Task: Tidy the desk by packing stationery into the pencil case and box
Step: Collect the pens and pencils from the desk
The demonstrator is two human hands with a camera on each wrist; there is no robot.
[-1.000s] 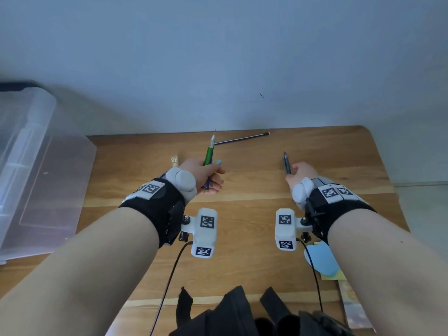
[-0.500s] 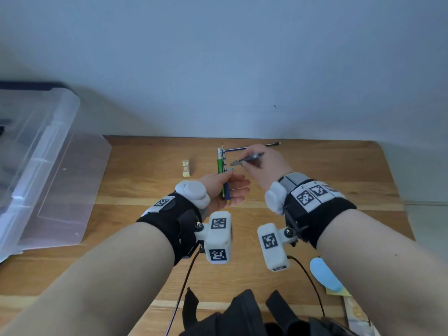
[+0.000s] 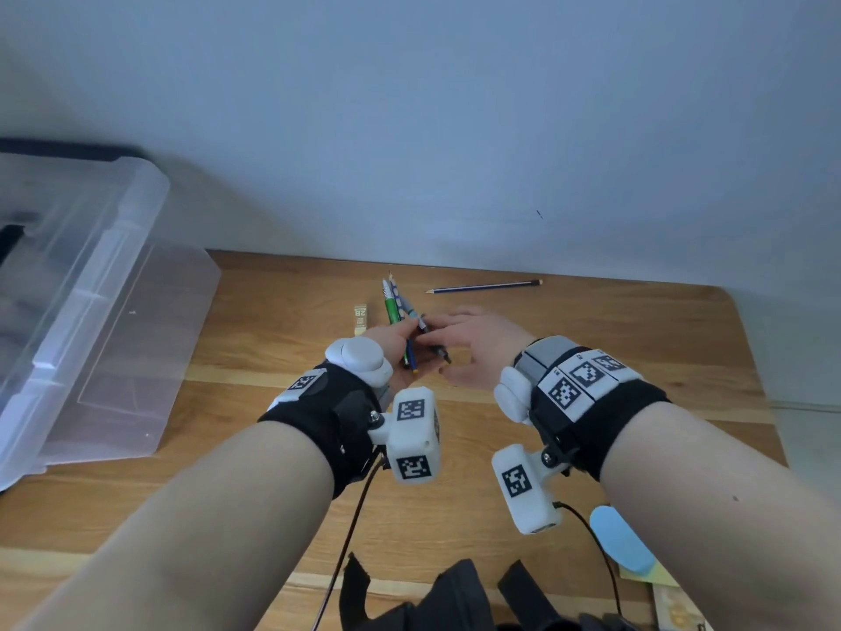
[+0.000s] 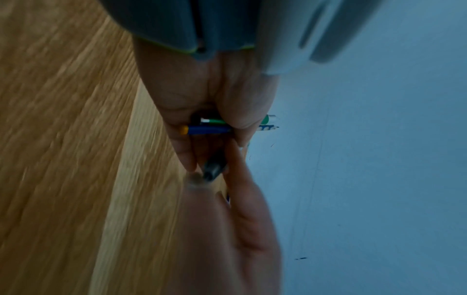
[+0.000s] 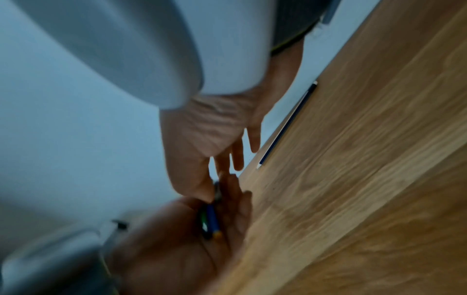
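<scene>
My left hand (image 3: 409, 348) grips a green pen (image 3: 391, 307) and a blue pencil (image 3: 412, 359) in its palm, tips pointing away from me. My right hand (image 3: 443, 348) pinches a dark pen (image 3: 442, 354) and holds it against that bundle, across the left fingers. The left wrist view shows the green pen (image 4: 215, 121), the blue pencil (image 4: 207, 129) and the dark pen (image 4: 213, 169) between both hands' fingers. A loose dark blue pencil (image 3: 484, 286) lies near the desk's far edge. A clear plastic box (image 3: 91, 284) stands open at the left.
A small beige "2B" lead case (image 3: 360, 318) lies just left of my hands. A light blue oval item (image 3: 621, 537) on yellow notes sits at the near right. A black bag (image 3: 455, 598) is at the near edge. A wall backs the desk.
My right hand came left with the dark pen and brought it into the left hand's bundle. Both hands drew together over the desk's middle.
</scene>
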